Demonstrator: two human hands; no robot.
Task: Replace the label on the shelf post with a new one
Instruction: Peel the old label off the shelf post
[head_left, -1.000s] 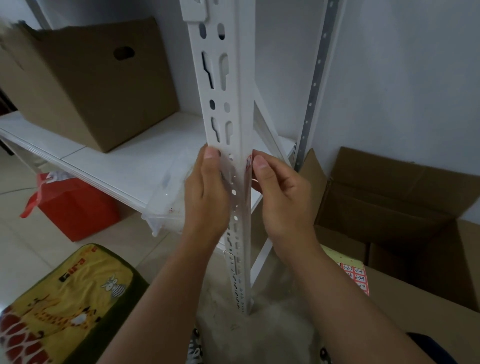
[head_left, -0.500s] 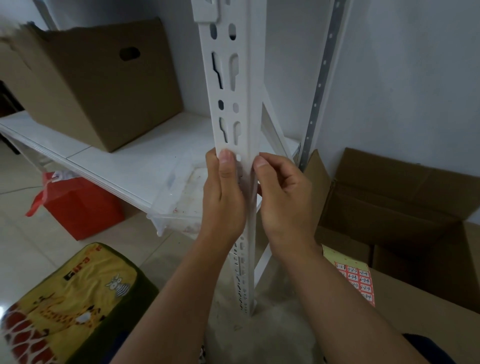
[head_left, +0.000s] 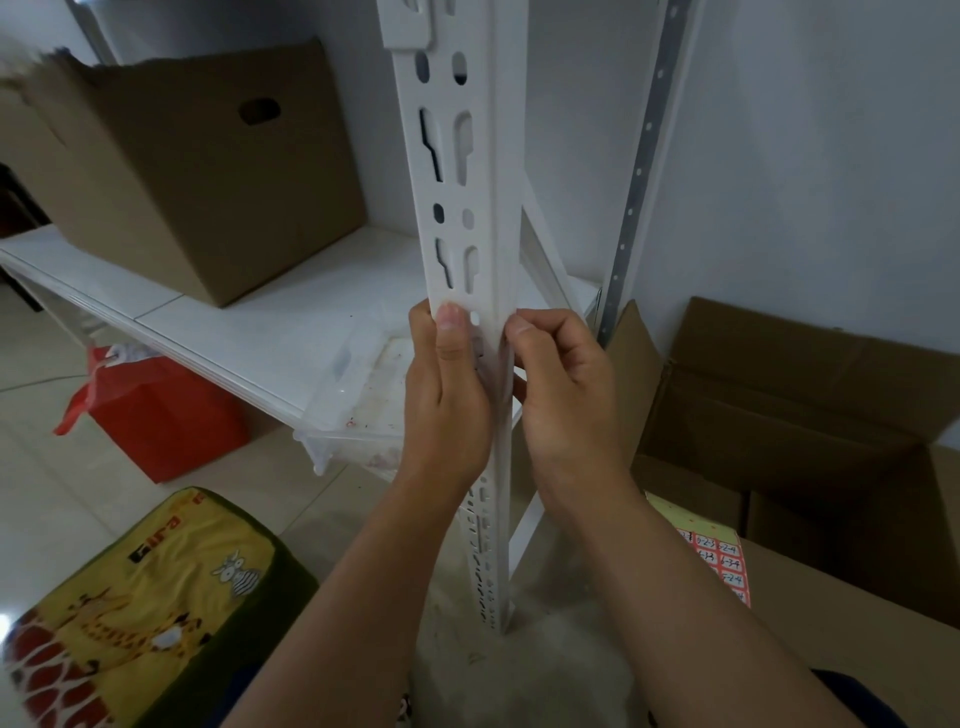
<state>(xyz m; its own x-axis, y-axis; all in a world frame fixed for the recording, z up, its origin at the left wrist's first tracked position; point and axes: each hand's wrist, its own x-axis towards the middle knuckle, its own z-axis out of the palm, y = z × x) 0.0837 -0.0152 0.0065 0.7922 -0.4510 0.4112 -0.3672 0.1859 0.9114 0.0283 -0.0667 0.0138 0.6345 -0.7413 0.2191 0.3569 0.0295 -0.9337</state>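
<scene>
I see the left hand (head_left: 447, 395) wrapped on the front face of the shelf post (head_left: 467, 171), thumb flat and pointing up, pressing just under the lowest big slot. Fingers curl round the post's left edge, so it grips the post.

The label isn't readable here. Whatever is on the post sits under that thumb and on the corner edge between the hands; I can't tell old from new, or whether it's clear film.

The right hand (head_left: 558, 395) is on the post's right corner edge, thumb and forefinger tips pinching at the edge at the same height as the left thumb. It looks like a pinch on a label edge or on the post flange itself; I can't tell which.

Risks, my read:
- Pinch tears the label edge instead of lifting it, leaving residue on the face.
- Thin label folds onto itself or sticks to a fingertip.
- If this is the new one going on, it bridges the slots or the corner and creases, or lands skewed.

Orientation: post stands upright, long axis vertical, slotted face towards me, foot on the floor. Anything wrapped on it runs along that axis.

Label sheet (head_left: 719, 558) lies on the cardboard box flap (head_left: 857, 623) at right, well apart from the hands.
</scene>
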